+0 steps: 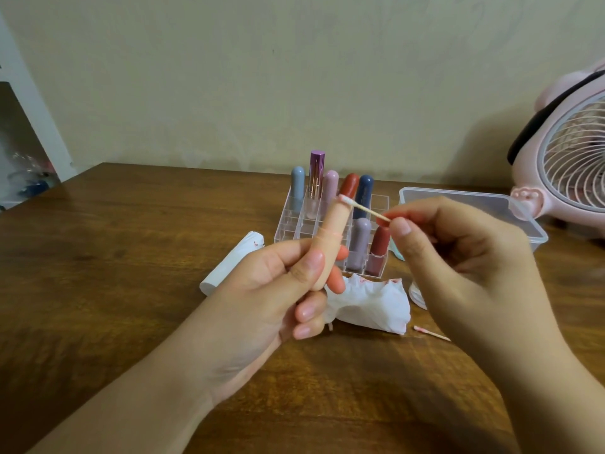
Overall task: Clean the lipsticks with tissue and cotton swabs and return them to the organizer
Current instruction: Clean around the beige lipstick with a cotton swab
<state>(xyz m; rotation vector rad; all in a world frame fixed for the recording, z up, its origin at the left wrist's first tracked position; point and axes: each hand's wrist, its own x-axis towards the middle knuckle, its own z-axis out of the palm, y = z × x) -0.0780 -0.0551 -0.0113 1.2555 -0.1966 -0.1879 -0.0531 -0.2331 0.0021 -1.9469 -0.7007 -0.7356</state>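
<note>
Fingers of our left hand (278, 283) are curled round a peach lipstick (327, 237) at centre frame, holding it upright with its rounded top free; fingers of our right hand (458, 257) pinch the stick of a cotton swab (363, 209), whose pink-stained tip touches the top of that lipstick. We judge the swabbing step to be in hand for this one piece.

Largest first: the wooden counter (131, 257) carries everything. At the right edge of the frame stands a pink fan (563, 165), and just left of it lies a clear lidded box (458, 201). Behind our hands, at upper centre, sits the clear organizer (288, 221), with several lipsticks standing in its compartments and some compartments vacant. A crumpled tissue (370, 306), smeared red, lies below the organizer, and a white roll (229, 267) lies to its left. A used swab (432, 333) rests on the counter at lower right of the tissue.

Next, we think, the swab needs light strokes round the top and along the seam lower down, while the left grip keeps the lipstick steady. Once it looks clean, it goes upright into a vacant compartment, which calls for careful aim between the neighbouring lipsticks.
</note>
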